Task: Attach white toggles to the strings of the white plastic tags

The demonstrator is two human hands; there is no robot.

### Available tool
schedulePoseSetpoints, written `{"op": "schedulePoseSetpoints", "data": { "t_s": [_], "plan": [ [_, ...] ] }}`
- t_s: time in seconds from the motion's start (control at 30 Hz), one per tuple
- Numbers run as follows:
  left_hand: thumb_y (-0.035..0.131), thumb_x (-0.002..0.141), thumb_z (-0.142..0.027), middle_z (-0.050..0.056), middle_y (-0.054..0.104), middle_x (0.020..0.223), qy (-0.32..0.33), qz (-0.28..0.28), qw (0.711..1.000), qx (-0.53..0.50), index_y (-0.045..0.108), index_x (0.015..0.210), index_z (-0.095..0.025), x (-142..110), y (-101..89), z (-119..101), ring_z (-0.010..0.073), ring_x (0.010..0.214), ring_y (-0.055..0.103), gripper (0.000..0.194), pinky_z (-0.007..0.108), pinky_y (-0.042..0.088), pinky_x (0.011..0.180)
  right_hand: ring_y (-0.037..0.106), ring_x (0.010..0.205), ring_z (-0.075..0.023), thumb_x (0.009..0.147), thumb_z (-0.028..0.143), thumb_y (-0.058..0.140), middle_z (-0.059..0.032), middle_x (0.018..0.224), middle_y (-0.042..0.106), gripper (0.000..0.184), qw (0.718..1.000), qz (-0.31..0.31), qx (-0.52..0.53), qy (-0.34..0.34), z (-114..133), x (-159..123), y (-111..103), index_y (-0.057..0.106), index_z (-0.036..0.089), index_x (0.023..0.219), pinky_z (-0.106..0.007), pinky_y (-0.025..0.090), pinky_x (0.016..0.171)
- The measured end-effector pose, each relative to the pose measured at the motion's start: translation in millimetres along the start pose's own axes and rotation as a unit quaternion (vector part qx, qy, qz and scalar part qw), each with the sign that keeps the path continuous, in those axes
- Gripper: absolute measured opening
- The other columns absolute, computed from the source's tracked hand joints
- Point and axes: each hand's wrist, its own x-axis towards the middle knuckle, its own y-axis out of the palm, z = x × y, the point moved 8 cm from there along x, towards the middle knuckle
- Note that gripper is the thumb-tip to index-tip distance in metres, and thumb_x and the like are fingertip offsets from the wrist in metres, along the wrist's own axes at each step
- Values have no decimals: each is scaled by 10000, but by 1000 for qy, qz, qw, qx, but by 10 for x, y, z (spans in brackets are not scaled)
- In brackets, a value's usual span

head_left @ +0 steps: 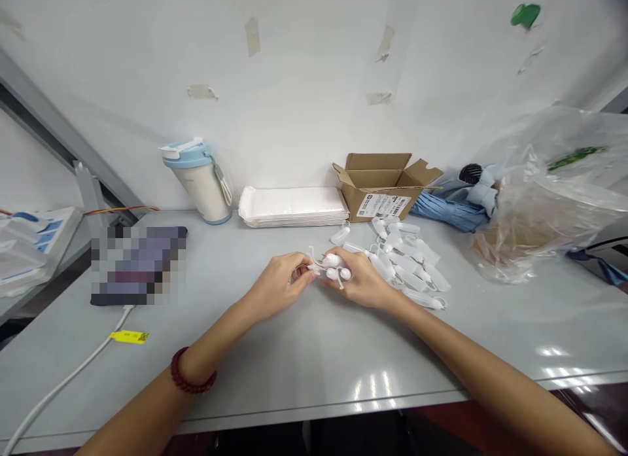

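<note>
Both hands meet over the middle of the grey table (304, 351). My right hand (360, 282) is closed around a small bunch of white plastic pieces (336, 267) with rounded ends. My left hand (279, 287) pinches a thin white loop on that same bunch. A red bead bracelet sits on my left wrist. Just right of my right hand lies a pile of several similar white plastic pieces (409, 260).
At the back stand a blue-lidded tumbler (199, 180), a stack of white trays (292, 206) and an open cardboard box (385, 184). A folded blue umbrella (454, 204) and a large clear plastic bag (549, 194) lie right. A phone with a white cable (73, 374) rests left.
</note>
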Motion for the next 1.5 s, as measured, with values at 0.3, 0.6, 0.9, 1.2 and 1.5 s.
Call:
{"op": "schedulePoseSetpoints", "data": {
  "t_s": [0.3,0.6,0.9,1.2,1.5],
  "plan": [
    [475,819,-296,-1,604,721,0,-39,999,-19,584,740,-172,-1,-20,19,118,639,516,182,209,368,535,541,615,-142,724,153,535,-6,750,630,229,996,-31,-72,-37,29,-19,-20,514,205,946,-230,365,571],
    [382,895,-341,9,572,611,-11,-6,997,76,568,652,-172,-18,37,92,128,546,488,350,246,347,548,563,671,-154,722,131,539,-24,810,641,253,994,11,-101,-27,5,-15,36,510,199,964,-239,378,596],
    [458,805,-344,-16,465,529,-147,28,983,-111,467,551,-173,-25,161,272,111,493,415,306,248,332,494,561,801,-192,707,63,493,-66,906,629,305,974,1,-211,-80,50,-18,40,494,193,982,-258,371,620],
    [563,707,-275,-18,453,620,-211,-78,865,-448,546,813,-151,-12,-137,385,91,507,439,163,209,325,421,568,830,-192,743,115,534,-79,988,629,299,969,3,-246,1,-70,2,1,496,189,1031,-257,351,621],
    [415,903,-375,30,589,744,81,-66,972,209,563,967,-174,-127,66,-173,132,598,515,257,235,300,522,544,857,-202,725,65,488,-92,944,618,291,955,33,-290,-46,78,-27,93,506,173,994,-269,334,601]
  ]
}}
